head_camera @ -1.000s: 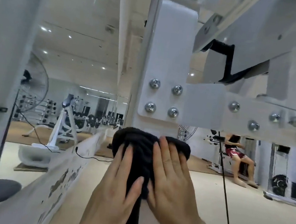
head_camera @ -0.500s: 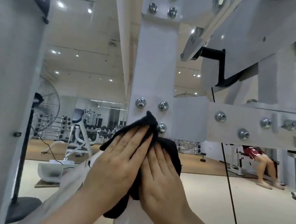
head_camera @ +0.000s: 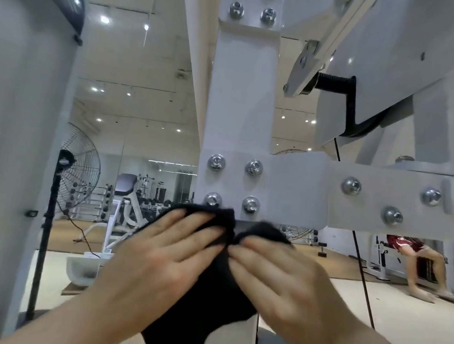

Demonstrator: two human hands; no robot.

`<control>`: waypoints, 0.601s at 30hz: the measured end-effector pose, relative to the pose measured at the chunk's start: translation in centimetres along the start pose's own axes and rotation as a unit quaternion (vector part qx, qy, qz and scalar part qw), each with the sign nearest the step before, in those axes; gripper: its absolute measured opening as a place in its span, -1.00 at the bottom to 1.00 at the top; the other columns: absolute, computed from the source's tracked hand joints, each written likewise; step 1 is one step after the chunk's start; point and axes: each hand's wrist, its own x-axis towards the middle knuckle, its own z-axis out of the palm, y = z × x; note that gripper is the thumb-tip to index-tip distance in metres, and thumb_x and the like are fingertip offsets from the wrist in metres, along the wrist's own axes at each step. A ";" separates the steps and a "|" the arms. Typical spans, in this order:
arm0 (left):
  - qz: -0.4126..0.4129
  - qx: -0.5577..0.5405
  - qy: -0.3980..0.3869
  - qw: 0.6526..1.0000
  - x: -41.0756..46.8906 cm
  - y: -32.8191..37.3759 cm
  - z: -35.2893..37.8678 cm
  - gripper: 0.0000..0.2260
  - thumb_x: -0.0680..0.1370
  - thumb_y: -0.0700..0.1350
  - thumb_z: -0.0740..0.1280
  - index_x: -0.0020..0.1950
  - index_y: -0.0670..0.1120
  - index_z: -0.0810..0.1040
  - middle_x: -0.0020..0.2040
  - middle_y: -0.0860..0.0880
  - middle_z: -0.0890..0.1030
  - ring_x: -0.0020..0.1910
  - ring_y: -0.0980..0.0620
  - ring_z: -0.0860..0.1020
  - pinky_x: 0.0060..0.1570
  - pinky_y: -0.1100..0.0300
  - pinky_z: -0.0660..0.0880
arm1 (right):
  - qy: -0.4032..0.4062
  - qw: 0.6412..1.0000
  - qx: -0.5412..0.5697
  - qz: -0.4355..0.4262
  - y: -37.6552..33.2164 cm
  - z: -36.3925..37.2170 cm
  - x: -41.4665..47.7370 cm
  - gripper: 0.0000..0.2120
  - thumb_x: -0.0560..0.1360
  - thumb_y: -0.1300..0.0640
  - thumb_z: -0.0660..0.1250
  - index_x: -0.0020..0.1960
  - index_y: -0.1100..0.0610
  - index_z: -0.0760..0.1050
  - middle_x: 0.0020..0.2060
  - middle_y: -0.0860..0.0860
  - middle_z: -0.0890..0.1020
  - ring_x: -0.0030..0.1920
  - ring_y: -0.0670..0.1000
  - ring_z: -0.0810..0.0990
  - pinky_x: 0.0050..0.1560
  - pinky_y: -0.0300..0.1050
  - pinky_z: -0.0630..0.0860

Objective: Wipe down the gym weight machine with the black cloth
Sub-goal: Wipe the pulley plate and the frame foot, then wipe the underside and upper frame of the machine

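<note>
Both flat hands, left hand (head_camera: 156,260) and right hand (head_camera: 285,286), press the black cloth (head_camera: 201,313) against the white upright post (head_camera: 241,101); next probably the bolted plate (head_camera: 289,191) above.

— How are the hands placed?
— The left hand (head_camera: 163,253) is laid flat, fingers straight and slightly spread, pointed up and right. The right hand (head_camera: 281,277) is laid beside it, fingers straight, pointed up and left.
— Are they touching?
— Fingertips are met at the middle; both forearms are extended upward.
</note>
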 end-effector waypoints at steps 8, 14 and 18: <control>-0.144 -0.011 0.043 0.989 6.7 -4.9 0.6 -0.55 0.58 -0.14 0.09 0.46 -0.16 0.37 0.47 -0.12 0.36 0.48 -0.07 0.28 0.44 0.06 0.25 | -0.098 0.967 -0.123 0.202 2.5 2.1 7.1 -0.46 0.53 0.28 -0.09 0.47 0.40 0.22 0.45 0.33 0.28 0.47 0.28 0.26 0.46 0.12 0.25; -0.022 -0.024 0.032 0.999 3.9 -3.4 -0.2 -0.65 0.58 -0.19 0.18 0.36 -0.15 0.52 0.39 -0.06 0.47 0.44 -0.02 0.36 0.35 0.05 0.39 | -0.063 0.984 -0.110 0.128 0.9 1.0 3.9 -0.62 0.55 0.36 0.02 0.13 0.30 0.59 0.18 0.23 0.61 0.13 0.21 0.60 0.00 0.05 0.58; 0.032 0.061 -0.036 0.997 4.9 -5.4 -1.5 -0.57 0.61 0.04 0.18 0.42 -0.13 0.45 0.44 -0.07 0.42 0.44 -0.05 0.37 0.36 -0.02 0.38 | -0.104 0.985 -0.126 0.057 4.4 -1.0 6.0 -0.80 0.48 0.32 0.18 -0.08 0.15 0.57 -0.09 0.06 0.64 -0.12 0.14 0.59 -0.25 0.05 0.55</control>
